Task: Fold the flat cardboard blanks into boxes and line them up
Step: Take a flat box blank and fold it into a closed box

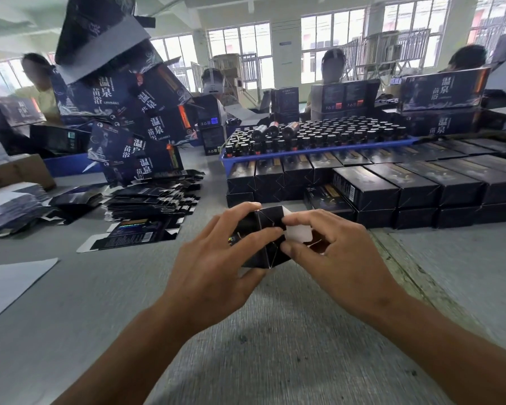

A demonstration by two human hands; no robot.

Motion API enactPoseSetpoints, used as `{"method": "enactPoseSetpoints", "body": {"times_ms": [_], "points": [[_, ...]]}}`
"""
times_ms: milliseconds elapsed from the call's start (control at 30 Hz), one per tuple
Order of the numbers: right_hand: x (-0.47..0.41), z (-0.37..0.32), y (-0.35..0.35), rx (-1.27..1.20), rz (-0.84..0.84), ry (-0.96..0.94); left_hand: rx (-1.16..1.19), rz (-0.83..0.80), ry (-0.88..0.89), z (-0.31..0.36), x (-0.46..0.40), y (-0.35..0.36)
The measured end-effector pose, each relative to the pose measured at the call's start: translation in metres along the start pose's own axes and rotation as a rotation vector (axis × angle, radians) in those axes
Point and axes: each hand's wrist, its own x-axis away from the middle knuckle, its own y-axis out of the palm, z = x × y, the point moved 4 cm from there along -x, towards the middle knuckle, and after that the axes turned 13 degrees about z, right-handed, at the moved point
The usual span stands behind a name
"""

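Both hands up over the middle of the desk (275,331): left hand (216,258) grips the half-folded dark box (263,229), right hand (339,252) pinches its white end flap (297,232). Finished boxes (392,185) lined up toward the far right edge, flat blanks (155,200) stacked far left.
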Motion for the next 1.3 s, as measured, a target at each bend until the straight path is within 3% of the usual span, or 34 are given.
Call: {"method": "enactPoseSetpoints", "body": {"times_ms": [200, 500, 867, 1300], "points": [[0.002, -0.001, 0.001, 0.006, 0.016, -0.025, -0.046, 0.004, 0.046, -0.002, 0.001, 0.002], [0.0, 0.0, 0.0, -0.243, -0.038, 0.138, 0.016, 0.063, -0.06, -0.002, 0.002, 0.002], [-0.002, 0.007, 0.003, -0.355, -0.037, 0.285, 0.096, 0.102, -0.187, 0.006, 0.002, 0.004], [-0.002, 0.003, 0.0, -0.346, 0.077, 0.29, 0.059, 0.077, -0.165, 0.013, 0.0, 0.004]]}}
